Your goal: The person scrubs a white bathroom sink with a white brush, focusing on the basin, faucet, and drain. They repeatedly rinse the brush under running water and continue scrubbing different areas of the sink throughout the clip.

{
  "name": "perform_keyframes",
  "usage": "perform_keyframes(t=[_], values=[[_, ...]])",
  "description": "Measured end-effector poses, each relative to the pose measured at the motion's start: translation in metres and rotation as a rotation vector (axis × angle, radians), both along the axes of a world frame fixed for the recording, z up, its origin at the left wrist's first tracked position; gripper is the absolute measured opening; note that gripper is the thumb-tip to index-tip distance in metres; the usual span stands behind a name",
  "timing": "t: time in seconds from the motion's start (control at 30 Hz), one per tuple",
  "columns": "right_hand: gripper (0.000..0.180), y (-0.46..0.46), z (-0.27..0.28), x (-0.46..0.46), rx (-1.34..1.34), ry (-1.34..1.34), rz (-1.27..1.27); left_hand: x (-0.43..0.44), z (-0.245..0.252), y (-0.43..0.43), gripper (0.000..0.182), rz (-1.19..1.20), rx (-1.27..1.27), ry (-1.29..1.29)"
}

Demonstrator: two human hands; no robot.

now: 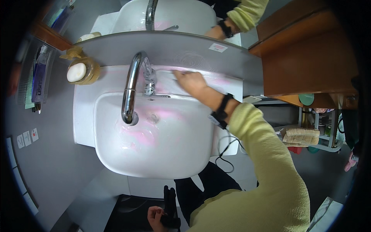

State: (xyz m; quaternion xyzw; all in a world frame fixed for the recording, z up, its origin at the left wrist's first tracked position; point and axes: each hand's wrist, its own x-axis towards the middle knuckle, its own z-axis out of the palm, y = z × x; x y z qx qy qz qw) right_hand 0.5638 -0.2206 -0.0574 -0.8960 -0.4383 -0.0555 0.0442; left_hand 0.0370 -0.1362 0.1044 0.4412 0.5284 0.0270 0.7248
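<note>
My right hand reaches over the back ledge of a white ceramic washbasin, right of the chrome tap. Its fingertips are down at the ledge by the wall; a pale patch lies under them, and whether it is a cloth is unclear. A black band with a small device circles that wrist. Pink streaks colour the bowl and ledge. Low at the bottom edge, my left hand has curled fingers against a black two-pronged object; whether it grips this is unclear.
An amber soap bottle with a white soap bar stands at the ledge's left end. A clear wall holder is farther left. A mirror borders the back, a wooden cabinet the right. Cables hang beside the basin.
</note>
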Motion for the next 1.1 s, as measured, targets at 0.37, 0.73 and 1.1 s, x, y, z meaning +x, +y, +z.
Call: perform_keyframes(t=[0.37, 0.73, 1.1], values=[[0.020, -0.032, 0.037, 0.009, -0.030, 0.016, -0.149, 0.003, -0.009, 0.002, 0.004, 0.054, -0.062, -0.034], [0.027, -0.060, 0.038, 0.004, -0.054, 0.135, -0.272, 0.017, -0.006, 0.009, 0.005, 0.021, -0.057, 0.000], [0.042, -0.159, 0.027, 0.002, -0.152, 0.002, -0.414, 0.024, -0.006, 0.001, 0.007, -0.071, -0.060, -0.027]])
